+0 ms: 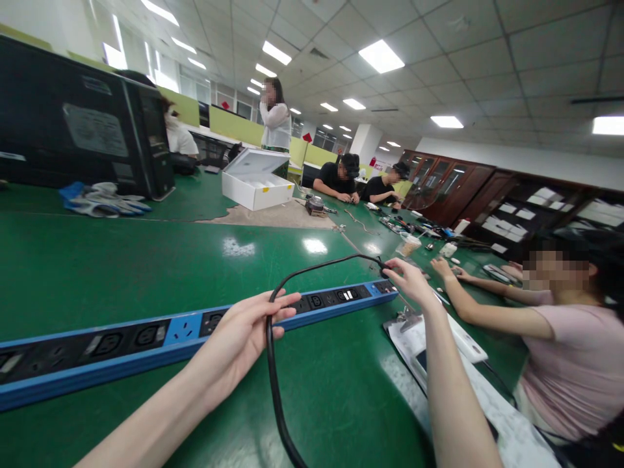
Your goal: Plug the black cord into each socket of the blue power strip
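A long blue and black power strip [182, 330] lies slantwise across the green table, its sockets facing up. My left hand [246, 331] is in front of the strip, palm turned inward, with its fingers lightly closed around a black power cable [273, 364]. From there the cable arches over to the right, and its other part drops to the bottom edge of the view. Beside the strip's right end, my right hand [409, 279] pinches the cable's far end. The fingers partly hide that end, so whether a plug is there is unclear.
A clipboard with papers [407, 331] lies below my right forearm. Close on the right sits a co-worker [570, 344], arms on the table. Farther back are a white open box [258, 192], work gloves [104, 198], a black computer case [88, 123] and small parts.
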Motion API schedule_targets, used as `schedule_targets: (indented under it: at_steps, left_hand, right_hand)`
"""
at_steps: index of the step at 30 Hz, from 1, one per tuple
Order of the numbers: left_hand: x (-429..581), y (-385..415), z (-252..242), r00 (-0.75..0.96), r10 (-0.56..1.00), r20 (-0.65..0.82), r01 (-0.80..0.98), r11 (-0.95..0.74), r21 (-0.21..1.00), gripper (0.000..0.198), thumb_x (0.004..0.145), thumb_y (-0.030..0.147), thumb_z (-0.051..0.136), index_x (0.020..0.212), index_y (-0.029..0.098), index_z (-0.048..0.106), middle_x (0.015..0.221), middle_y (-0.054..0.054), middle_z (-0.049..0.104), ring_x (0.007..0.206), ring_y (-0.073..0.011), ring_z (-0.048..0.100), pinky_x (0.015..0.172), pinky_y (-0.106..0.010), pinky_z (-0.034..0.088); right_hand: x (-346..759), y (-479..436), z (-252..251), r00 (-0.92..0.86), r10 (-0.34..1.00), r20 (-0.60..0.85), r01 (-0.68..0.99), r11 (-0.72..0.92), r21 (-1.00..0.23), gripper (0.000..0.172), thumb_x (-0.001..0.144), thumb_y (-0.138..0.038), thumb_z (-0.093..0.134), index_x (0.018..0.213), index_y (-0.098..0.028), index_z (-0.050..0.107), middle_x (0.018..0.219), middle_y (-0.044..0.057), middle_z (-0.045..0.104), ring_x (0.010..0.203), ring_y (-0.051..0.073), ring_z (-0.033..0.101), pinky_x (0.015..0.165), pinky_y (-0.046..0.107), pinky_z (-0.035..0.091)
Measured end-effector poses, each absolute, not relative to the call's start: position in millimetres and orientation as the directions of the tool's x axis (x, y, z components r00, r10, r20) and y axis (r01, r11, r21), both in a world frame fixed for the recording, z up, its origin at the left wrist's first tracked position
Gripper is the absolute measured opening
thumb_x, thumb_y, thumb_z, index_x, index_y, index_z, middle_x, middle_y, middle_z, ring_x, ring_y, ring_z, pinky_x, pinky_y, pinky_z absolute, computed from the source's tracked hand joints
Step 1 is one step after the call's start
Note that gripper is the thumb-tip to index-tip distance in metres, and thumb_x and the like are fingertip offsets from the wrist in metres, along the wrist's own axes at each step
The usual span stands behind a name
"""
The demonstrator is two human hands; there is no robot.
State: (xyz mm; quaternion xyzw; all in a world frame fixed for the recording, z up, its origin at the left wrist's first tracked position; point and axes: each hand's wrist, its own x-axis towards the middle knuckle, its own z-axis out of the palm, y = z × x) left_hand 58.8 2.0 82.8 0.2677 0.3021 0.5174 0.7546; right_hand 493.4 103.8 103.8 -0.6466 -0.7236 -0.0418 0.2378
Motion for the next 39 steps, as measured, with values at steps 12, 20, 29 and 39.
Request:
schedule_targets:
  at_steps: [12,20,29,39]
  left_hand:
    - [102.7,-37.5,47.2,0.543,0.799,-0.260,-0.465,0.544,0.699,0.053,0.074,0.021,0.085,0.122,0.015,0.063,0.129,-0.018,0.069,0.105,-0.0197,0.071,0.099,-0.035,0.055]
    - [110.5,-48.9,47.1,0.631,0.749,-0.200,-0.319,0.486,0.814,0.051,0.075,0.045,0.081,0.114,0.014,0.069,0.109,-0.016,0.075,0.093,-0.0203,0.071,0.080,-0.031,0.055]
    - [102.4,-31.2,40.2,0.554,0.817,-0.156,-0.211,0.320,0.924,0.053,0.086,0.051,0.066,0.124,0.014,0.066,0.115,-0.017,0.074,0.100,-0.0232,0.070,0.086,-0.036,0.055]
    - [25.3,22.4,43.7,0.403,0.773,0.489,0.763,-0.580,0.287,0.059,0.090,0.048,0.056,0.144,0.022,0.054,0.143,-0.014,0.059,0.134,-0.0352,0.050,0.114,-0.053,0.034]
  right_hand:
    - [513.8,122.0,60.4,0.164,0.904,0.394,0.983,-0.116,-0.144,0.028,0.089,-0.049,0.064,0.095,-0.023,0.072,0.094,0.008,0.076,0.092,0.024,0.069,0.080,0.030,0.047]
    - [516.6,123.2,68.9,0.142,0.941,0.306,0.984,-0.100,-0.146,0.028,0.088,-0.046,0.065,0.091,-0.021,0.078,0.090,0.008,0.077,0.085,0.024,0.071,0.073,0.030,0.048]
    - [515.8,127.5,67.3,0.221,0.936,0.275,0.975,-0.207,-0.080,0.024,0.088,-0.037,0.067,0.103,-0.021,0.076,0.102,0.009,0.076,0.094,0.023,0.070,0.079,0.027,0.048]
    - [498.1,134.4,61.0,0.310,0.913,0.265,0.945,-0.326,0.018,0.030,0.090,-0.045,0.061,0.102,-0.022,0.076,0.102,0.013,0.074,0.100,0.026,0.069,0.084,0.033,0.050]
